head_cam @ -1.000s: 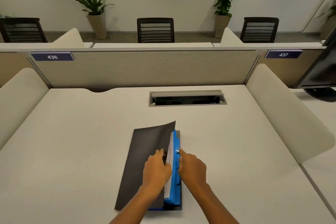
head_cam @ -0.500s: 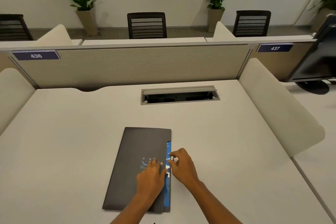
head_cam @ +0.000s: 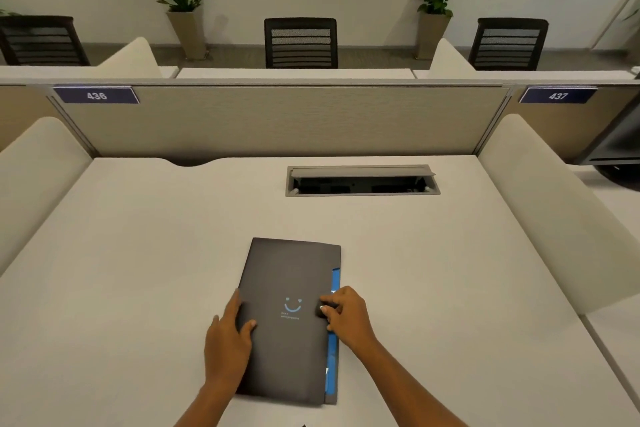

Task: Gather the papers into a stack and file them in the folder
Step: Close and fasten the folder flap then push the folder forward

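A dark grey folder (head_cam: 289,274) with a small blue smiley on its cover lies closed on the white desk (head_cam: 138,253), near the front middle. A thin blue strip (head_cam: 335,354) of its inside shows along the right edge; the papers are hidden under the cover. My left hand (head_cam: 227,340) rests on the folder's left edge, thumb on the cover. My right hand (head_cam: 344,315) presses its fingertips on the cover near the right edge.
A grey cable hatch (head_cam: 362,180) stands open at the back of the desk. Beige partition panels (head_cam: 277,121) bound the desk behind, with curved side screens left and right. A dark monitor (head_cam: 620,139) sits on the neighbouring desk at the right.
The folder's cover, lifted a second ago, has come down flat. My left hand slid from the middle to the left edge; my right hand moved onto the cover.
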